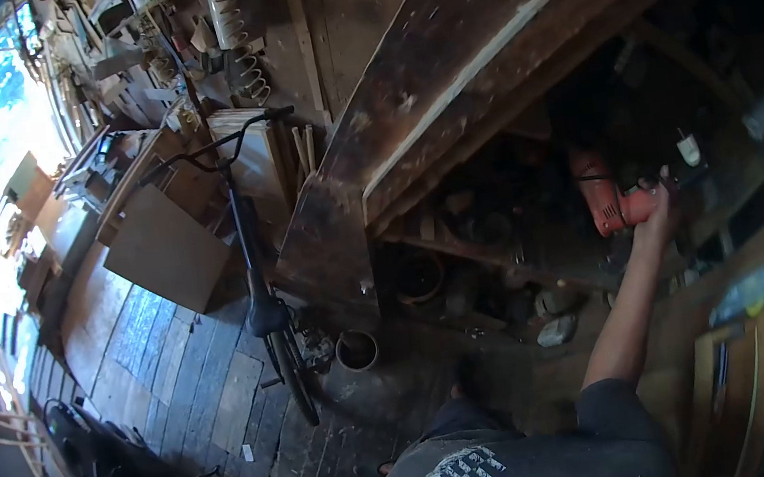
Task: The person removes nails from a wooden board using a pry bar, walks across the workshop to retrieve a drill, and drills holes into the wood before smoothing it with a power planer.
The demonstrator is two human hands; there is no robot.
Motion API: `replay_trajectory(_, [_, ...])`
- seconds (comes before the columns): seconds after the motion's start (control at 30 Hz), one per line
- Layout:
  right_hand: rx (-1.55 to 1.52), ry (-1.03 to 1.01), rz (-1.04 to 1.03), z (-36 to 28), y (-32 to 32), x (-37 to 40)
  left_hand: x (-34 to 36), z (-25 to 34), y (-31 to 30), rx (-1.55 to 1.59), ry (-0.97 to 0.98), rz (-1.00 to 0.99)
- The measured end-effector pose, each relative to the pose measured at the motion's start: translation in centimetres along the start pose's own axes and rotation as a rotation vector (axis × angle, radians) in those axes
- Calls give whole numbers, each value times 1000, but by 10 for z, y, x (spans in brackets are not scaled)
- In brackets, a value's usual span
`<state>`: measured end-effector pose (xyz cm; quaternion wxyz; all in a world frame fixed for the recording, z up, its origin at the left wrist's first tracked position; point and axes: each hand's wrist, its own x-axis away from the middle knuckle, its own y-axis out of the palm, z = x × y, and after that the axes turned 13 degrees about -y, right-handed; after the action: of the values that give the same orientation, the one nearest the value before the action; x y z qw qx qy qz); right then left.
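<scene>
Partly in shadow, red drill (602, 198)
</scene>
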<state>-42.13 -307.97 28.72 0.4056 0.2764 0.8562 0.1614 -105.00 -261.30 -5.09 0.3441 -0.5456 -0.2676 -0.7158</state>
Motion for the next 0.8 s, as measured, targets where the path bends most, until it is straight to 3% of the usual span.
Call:
replay_trajectory(0.1, [38,-19,-59,-76,-23,59,-32,4,-72,-9,45,-115])
replay_trajectory(0.13, [5,43,-58,-107,-14,82,-17,16,-78,67,148,-129])
replay_trajectory(0.2, [-38,137,-128,-145,1,122,0,52,-99,-31,139,-110])
replay_trajectory(0.3, [-118,267,-204,-199,53,203,51,121,-94,-88,378,-208])
replay_trajectory(0.47, [-474,660,-400,-217,162,317,146,227,-49,-288,680,-491])
replay_trajectory(0.6, [-639,867,-505,-221,256,418,196,278,-27,-338,965,-727])
replay_trajectory(0.63, [-655,897,-525,-224,276,444,200,288,-31,-315,968,-693])
replay_trajectory(0.7, [-692,1149,-434,-229,322,499,195,314,-43,-73,1020,-781])
replay_trajectory(0.73, [-889,1244,-547,-220,340,528,181,324,-56,5,982,-669])
replay_trajectory(0.8, [-887,1341,-609,-205,379,597,166,358,-91,144,955,-560])
